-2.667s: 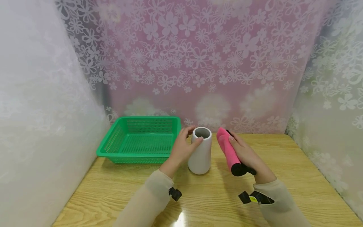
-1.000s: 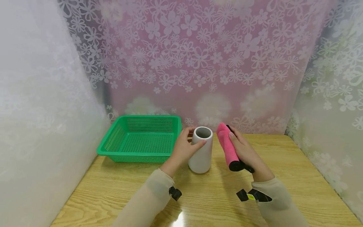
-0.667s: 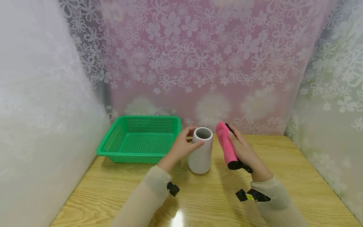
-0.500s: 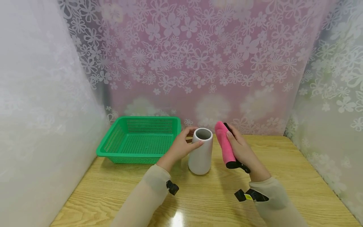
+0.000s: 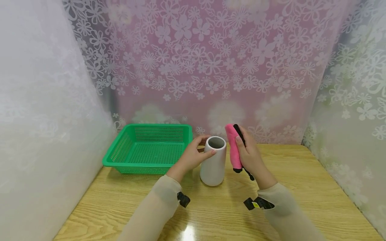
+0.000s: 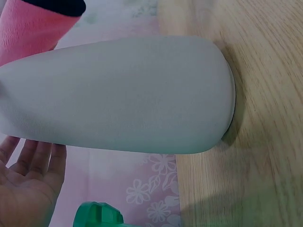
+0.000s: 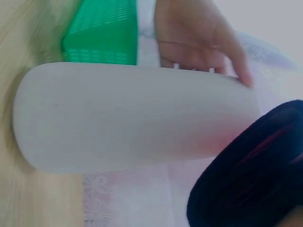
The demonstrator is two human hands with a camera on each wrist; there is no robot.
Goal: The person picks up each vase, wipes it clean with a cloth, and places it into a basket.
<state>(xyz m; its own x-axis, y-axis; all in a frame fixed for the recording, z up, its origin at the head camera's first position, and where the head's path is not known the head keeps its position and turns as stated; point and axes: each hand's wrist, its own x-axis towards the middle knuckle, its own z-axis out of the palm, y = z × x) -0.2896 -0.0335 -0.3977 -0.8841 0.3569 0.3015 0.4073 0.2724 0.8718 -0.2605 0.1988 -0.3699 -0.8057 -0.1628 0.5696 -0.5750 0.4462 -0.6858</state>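
A white tapered vase point(image 5: 212, 167) stands upright on the table, its round mouth facing up. My left hand point(image 5: 192, 154) holds it near the top from the left, thumb in front and fingers behind. In the right wrist view those left fingers lie along the side of the vase point(image 7: 118, 118). My right hand point(image 5: 251, 156) grips a soft pink cloth piece with black trim point(image 5: 233, 147), close to the right of the vase's rim. A thin black end hangs below the palm. In the left wrist view the pink fabric point(image 6: 33, 30) shows beyond the vase.
A green perforated plastic basket point(image 5: 150, 164) stands to the left, just behind the left hand. The wooden table point(image 5: 223, 217) meets a pink flowered curtain point(image 5: 193, 77) at the back. Pale curtains enclose both sides.
My right hand has moved left, bringing the pink cloth piece closer to the vase and turning it more upright. The left hand and vase have stayed almost in place.
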